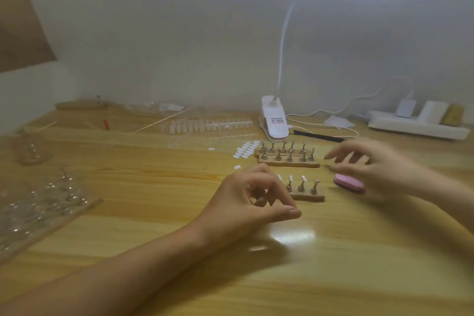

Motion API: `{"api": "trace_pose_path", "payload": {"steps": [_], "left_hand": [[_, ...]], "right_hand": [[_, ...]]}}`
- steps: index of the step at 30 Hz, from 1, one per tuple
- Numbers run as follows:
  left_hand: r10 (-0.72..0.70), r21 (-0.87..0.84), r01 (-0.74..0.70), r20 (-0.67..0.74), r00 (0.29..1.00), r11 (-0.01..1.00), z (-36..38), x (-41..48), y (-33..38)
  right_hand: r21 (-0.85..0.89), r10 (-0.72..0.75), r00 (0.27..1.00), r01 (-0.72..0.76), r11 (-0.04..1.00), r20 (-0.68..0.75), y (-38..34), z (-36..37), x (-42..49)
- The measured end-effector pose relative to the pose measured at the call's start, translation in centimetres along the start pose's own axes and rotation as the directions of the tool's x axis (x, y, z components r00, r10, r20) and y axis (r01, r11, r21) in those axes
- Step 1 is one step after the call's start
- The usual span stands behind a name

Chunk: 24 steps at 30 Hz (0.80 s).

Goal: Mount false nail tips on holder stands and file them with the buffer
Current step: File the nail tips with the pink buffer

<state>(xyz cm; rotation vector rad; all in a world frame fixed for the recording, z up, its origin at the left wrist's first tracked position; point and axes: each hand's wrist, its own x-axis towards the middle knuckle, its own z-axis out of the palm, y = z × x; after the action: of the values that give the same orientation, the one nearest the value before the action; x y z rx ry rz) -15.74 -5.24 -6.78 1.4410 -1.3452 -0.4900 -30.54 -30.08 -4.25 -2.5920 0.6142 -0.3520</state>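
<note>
A small wooden base in the middle of the table carries metal holder stands, three of them topped with pale nail tips. My left hand hovers over the base's left end and hides it. Its fingers are loosely curled and I see nothing held. A pink buffer block lies on the table just right of the base. My right hand is blurred, fingers spread, just above and behind the buffer, not gripping it. A second wooden base behind holds several bare stands.
White adhesive pads lie left of the far base. A strip of nail tips, a white clip lamp, its cable, a black tool and a power strip line the back. A plastic bag of stands sits at the left.
</note>
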Motion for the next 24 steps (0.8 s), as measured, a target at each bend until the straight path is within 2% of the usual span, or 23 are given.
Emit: {"api": "trace_pose_path", "payload": {"steps": [2, 7, 9, 12, 15, 18, 21, 24], "left_hand": [[-0.004, -0.003, 0.004, -0.01, 1.0, 1.0, -0.1, 0.0, 0.0], [-0.005, -0.042, 0.001, -0.093, 0.996, 0.999, -0.3, 0.2, -0.1], [-0.014, -0.082, 0.005, -0.114, 0.993, 0.997, -0.2, 0.3, -0.1], [-0.025, -0.127, 0.011, -0.112, 0.993, 0.992, -0.1, 0.2, 0.2], [-0.068, -0.231, 0.045, -0.091, 0.994, 0.972, 0.3, 0.1, 0.5], [-0.076, -0.286, 0.06, -0.045, 0.996, 0.956, 0.9, -0.1, 0.6], [-0.067, -0.26, 0.058, -0.025, 0.997, 0.964, 1.2, -0.2, 0.7], [-0.078, -0.239, 0.068, -0.034, 0.996, 0.969, 1.2, -0.1, 0.8]], "right_hand": [[-0.019, 0.012, 0.999, -0.011, 1.0, 0.046, 0.7, 0.9, -1.0], [-0.012, -0.069, 0.993, 0.069, 0.998, -0.096, 1.3, 1.1, -2.1], [0.101, -0.111, 0.982, 0.127, 0.987, -0.155, 0.5, 0.3, -2.6], [0.35, -0.186, 0.973, 0.224, 0.91, -0.14, -2.1, -0.5, -3.7], [0.463, -0.273, 0.953, 0.303, 0.833, -0.131, -4.6, 1.2, -5.1], [0.577, -0.246, 0.965, 0.254, 0.776, -0.093, -6.2, 3.5, -6.3], [0.671, -0.219, 0.975, 0.194, 0.715, -0.049, -7.0, 4.9, -6.8], [0.789, -0.159, 0.987, 0.116, 0.604, -0.023, -7.6, 5.7, -7.0]]}}
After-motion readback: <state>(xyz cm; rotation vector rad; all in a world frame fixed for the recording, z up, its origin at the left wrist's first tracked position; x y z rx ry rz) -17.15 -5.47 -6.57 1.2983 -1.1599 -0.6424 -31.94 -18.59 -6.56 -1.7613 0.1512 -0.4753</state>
